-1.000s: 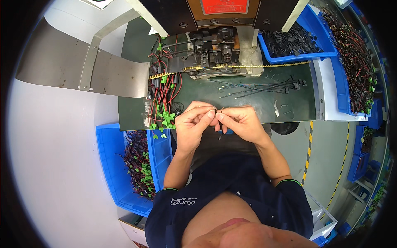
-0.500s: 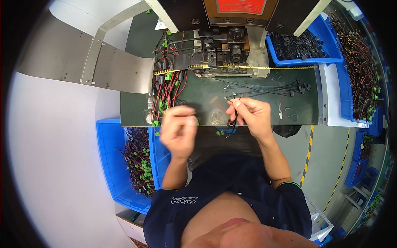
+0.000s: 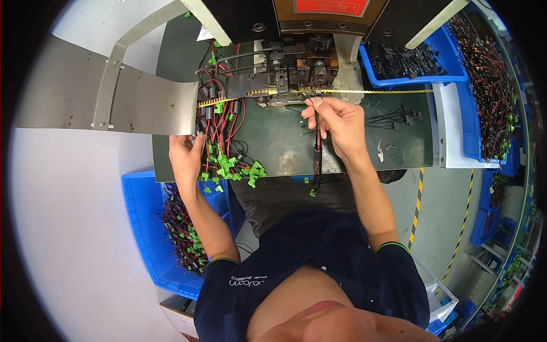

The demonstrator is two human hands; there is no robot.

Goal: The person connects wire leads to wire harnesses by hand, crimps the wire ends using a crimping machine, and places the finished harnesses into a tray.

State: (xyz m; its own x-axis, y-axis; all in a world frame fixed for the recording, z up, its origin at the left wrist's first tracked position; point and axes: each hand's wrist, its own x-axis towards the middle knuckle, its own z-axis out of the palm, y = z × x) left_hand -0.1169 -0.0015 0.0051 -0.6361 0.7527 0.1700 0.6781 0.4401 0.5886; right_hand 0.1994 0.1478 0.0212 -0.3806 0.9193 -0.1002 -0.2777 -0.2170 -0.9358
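My right hand [image 3: 339, 125] pinches a wire harness [image 3: 317, 155] between thumb and fingertips. Its upper ends are at the front of the crimping machine [image 3: 293, 68], beside the gold terminal strip [image 3: 376, 91]. A black sleeve and small green connectors hang from the harness below my fingers. At the left table edge, my left hand [image 3: 186, 159] is closed beside the metal chute [image 3: 154, 102] and a pile of red and black wires [image 3: 231, 122]. Its fingertips are partly hidden, so what they grip is unclear. Green connectors [image 3: 228, 165] lie at the pile's near end.
Several black cables [image 3: 393, 118] lie on the green tabletop [image 3: 279, 134], right of my right hand. A blue bin [image 3: 145, 228] of wires with green connectors stands lower left. Another blue bin [image 3: 413, 80] of black parts is at back right, next to a long wire-filled bin [image 3: 473, 131].
My right hand has moved up to the machine with the harness. My left hand has gone left to the wire pile's edge, and green connectors now show at its near end.
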